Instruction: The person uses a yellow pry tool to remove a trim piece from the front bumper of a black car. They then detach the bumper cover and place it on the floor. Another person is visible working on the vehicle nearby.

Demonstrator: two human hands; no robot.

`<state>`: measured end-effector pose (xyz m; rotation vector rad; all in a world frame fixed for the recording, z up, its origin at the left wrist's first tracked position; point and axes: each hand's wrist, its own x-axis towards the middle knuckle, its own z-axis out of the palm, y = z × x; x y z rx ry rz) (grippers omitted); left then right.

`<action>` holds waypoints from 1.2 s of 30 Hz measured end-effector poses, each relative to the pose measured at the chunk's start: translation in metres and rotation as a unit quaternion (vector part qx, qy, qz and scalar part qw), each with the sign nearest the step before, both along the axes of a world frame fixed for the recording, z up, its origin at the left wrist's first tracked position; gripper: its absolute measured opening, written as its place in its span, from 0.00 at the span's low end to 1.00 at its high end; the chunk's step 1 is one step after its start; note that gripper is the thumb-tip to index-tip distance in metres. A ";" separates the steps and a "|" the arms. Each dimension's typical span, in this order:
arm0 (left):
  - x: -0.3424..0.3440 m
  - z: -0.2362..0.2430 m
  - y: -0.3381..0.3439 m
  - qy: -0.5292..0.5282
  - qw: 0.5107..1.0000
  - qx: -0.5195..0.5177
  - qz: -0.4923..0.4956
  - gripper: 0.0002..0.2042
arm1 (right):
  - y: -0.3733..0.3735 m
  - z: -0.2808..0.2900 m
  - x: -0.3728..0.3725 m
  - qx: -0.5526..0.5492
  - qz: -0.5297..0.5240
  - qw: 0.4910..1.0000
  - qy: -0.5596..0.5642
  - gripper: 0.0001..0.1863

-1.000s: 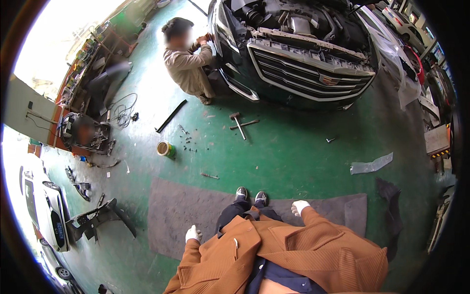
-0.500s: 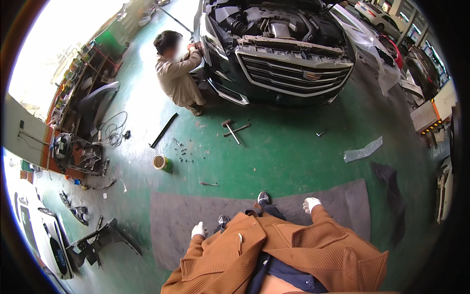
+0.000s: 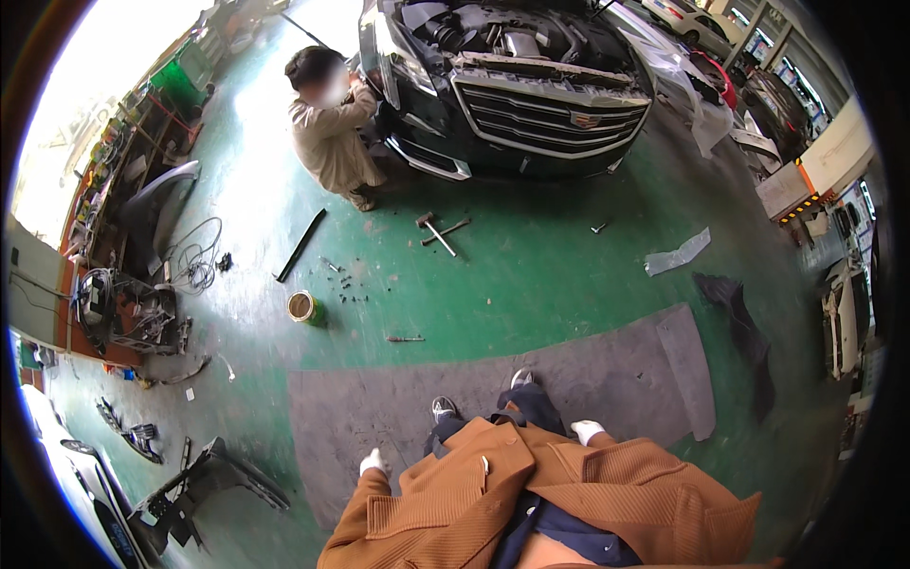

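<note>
My left hand (image 3: 373,462), in a white glove, hangs at the left side of my brown coat (image 3: 445,493), empty, its fingers loosely apart. My right hand (image 3: 587,431), also white-gloved, is at the coat's right side, empty, fingers slightly curled but open. Beneath me, my shoes (image 3: 444,409) stand on a dark grey mat (image 3: 341,408). Just beyond the mat lie a slim tool (image 3: 406,338) and an open metal can (image 3: 305,308). Farther forward are crossed tools (image 3: 439,234), a black strip (image 3: 300,245), a clear plastic sheet (image 3: 677,252) and scattered small parts.
A co-worker (image 3: 332,142) in beige works beside a dark car (image 3: 531,114) with its engine exposed. A cluttered bench (image 3: 104,209), cables (image 3: 194,256) and black body parts (image 3: 218,484) line the left. A striped pillar base (image 3: 796,194) and panels (image 3: 839,313) stand at right.
My feet have stepped on the mat, the right one now farther forward. The car and co-worker have shifted left and slightly up in view. My hands have swung slightly at my sides.
</note>
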<state>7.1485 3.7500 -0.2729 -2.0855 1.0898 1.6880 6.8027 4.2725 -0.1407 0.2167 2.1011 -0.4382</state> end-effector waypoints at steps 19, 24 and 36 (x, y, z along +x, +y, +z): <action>0.007 0.008 0.101 0.127 0.989 -0.055 -0.060 0.23 | 0.049 0.007 0.024 -0.242 -0.314 0.918 0.034 0.09; 0.013 0.021 0.168 0.118 0.981 -0.035 -0.148 0.24 | 0.209 -0.071 0.089 -0.306 -0.252 0.894 -0.210 0.08; 0.161 0.031 0.208 -0.140 0.865 -0.102 -0.471 0.38 | 0.279 -0.108 0.244 -0.044 0.103 0.992 -0.053 0.10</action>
